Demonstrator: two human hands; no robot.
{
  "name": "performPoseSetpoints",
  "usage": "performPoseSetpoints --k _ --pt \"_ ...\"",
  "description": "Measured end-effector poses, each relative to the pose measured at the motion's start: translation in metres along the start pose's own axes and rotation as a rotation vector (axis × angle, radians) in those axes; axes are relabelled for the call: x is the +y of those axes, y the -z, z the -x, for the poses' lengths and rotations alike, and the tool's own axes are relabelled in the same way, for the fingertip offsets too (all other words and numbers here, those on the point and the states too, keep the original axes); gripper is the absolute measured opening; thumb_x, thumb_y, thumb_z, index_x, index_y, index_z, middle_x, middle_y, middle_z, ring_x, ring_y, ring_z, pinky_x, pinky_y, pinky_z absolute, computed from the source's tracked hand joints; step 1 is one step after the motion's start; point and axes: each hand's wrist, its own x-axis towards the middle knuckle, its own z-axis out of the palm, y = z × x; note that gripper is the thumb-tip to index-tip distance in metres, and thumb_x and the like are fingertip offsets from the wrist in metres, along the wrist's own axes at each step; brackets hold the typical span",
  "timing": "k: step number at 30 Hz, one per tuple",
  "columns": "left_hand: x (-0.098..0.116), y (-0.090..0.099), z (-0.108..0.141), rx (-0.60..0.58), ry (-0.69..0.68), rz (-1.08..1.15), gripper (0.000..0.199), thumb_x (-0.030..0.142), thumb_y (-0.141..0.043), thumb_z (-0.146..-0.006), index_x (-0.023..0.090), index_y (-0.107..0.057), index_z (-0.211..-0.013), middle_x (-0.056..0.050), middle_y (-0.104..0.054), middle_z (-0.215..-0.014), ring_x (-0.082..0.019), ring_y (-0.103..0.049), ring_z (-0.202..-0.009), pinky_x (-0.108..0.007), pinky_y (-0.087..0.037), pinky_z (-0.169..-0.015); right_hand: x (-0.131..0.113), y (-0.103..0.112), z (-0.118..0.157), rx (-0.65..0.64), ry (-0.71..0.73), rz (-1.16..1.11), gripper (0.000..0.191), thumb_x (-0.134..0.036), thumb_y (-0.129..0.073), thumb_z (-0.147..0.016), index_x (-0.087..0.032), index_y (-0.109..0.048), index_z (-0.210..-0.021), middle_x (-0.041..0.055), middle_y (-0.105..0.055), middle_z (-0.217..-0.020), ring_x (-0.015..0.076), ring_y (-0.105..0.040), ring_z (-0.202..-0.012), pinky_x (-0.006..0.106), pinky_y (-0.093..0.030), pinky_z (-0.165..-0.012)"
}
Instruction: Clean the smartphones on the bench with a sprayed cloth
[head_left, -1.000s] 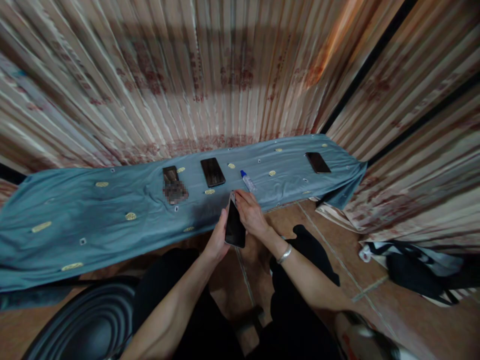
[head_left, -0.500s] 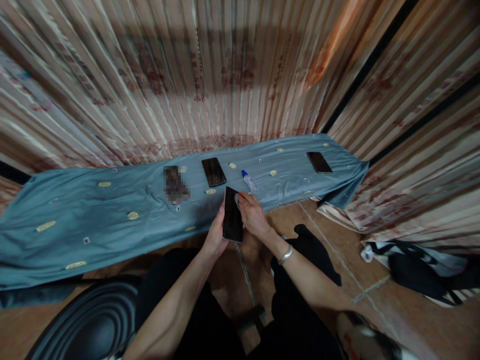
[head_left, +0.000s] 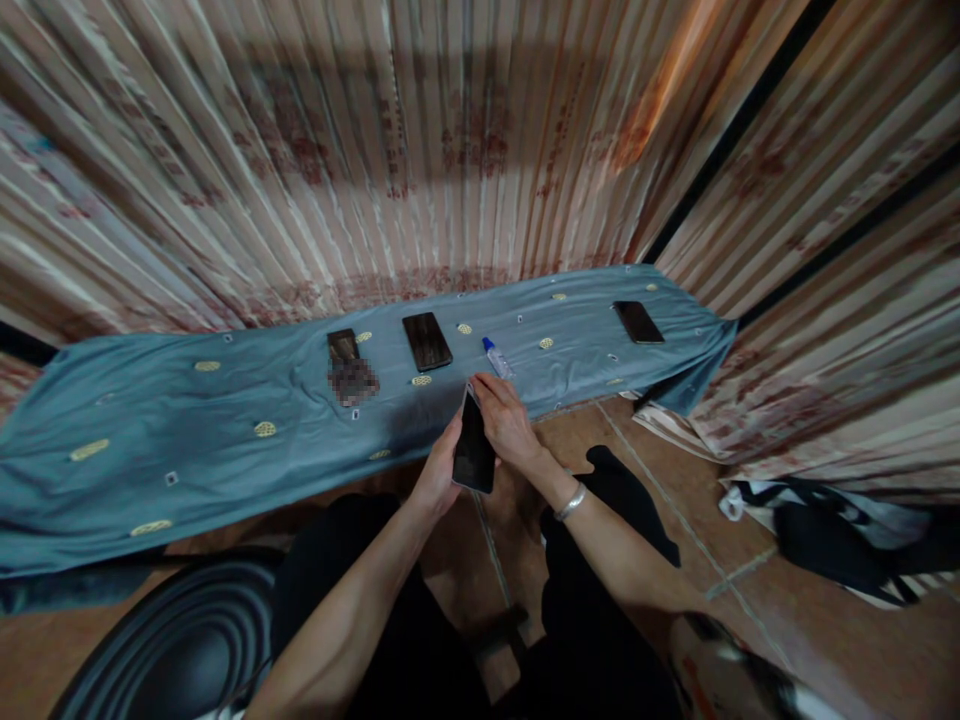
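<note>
A dark-screened smartphone (head_left: 474, 452) with a pale edge is held up in front of the covered bench, its screen facing me. My left hand (head_left: 436, 472) is closed around its left side and lower back. At the phone's top right edge, my right hand (head_left: 510, 425) has its fingers bent together against the corner. Whatever those fingertips pinch is hidden from this angle. Just beyond the right hand, a small clear bottle with a blue cap (head_left: 498, 358) lies on the cloth.
A blue-grey patterned cloth (head_left: 202, 420) covers the long bench. On it lie a dark phone (head_left: 427, 341), another at the far right (head_left: 638, 322), and a partly pixelated dark object (head_left: 345, 345). Pleated curtains (head_left: 465, 150) hang behind. A black ridged stool (head_left: 187, 640) stands lower left.
The phone has tilted and shifted slightly down and right in my left hand. My right hand has moved up to its top edge, and the small pale thing at its fingertips is now hidden.
</note>
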Motion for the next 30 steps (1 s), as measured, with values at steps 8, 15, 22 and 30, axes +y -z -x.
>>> performPoseSetpoints --k 8,15,22,30 --pt "0.014 -0.001 -0.001 0.015 -0.029 0.064 0.039 0.027 -0.047 -0.096 0.024 -0.056 -0.133 -0.006 -0.072 -0.116 -0.023 -0.068 -0.104 -0.045 -0.054 -0.093 0.005 -0.001 0.002 -0.003 -0.045 -0.004 0.043 -0.015 -0.032 -0.098 -0.013 -0.059 -0.132 0.0158 -0.061 -0.127 0.0256 -0.055 -0.118 0.042 -0.046 -0.106" --pt "0.014 0.005 -0.010 0.100 -0.096 0.141 0.032 0.022 -0.054 -0.092 0.015 -0.066 -0.120 -0.007 -0.074 -0.109 -0.020 -0.068 -0.104 -0.032 -0.048 -0.101 -0.012 -0.004 0.009 -0.037 0.025 -0.057 0.045 -0.013 -0.033 -0.097 -0.017 -0.058 -0.134 0.0141 -0.061 -0.127 0.0255 -0.053 -0.120 0.045 -0.047 -0.105" --pt "0.020 0.006 -0.012 0.140 -0.074 0.207 0.033 0.028 -0.047 -0.096 0.013 -0.066 -0.119 -0.006 -0.076 -0.098 -0.018 -0.070 -0.097 -0.031 -0.049 -0.098 -0.028 -0.007 0.021 -0.067 0.118 -0.087 0.044 -0.012 -0.035 -0.096 -0.015 -0.058 -0.133 0.0148 -0.060 -0.127 0.0263 -0.054 -0.117 0.046 -0.049 -0.102" --pt "0.008 0.000 -0.009 0.096 -0.014 0.162 0.035 0.034 -0.048 -0.096 0.015 -0.067 -0.117 -0.010 -0.072 -0.116 -0.023 -0.065 -0.113 -0.034 -0.048 -0.102 -0.012 -0.007 0.010 -0.021 0.047 -0.045 0.043 -0.014 -0.034 -0.097 -0.014 -0.058 -0.132 0.0147 -0.060 -0.127 0.0260 -0.054 -0.118 0.044 -0.047 -0.105"
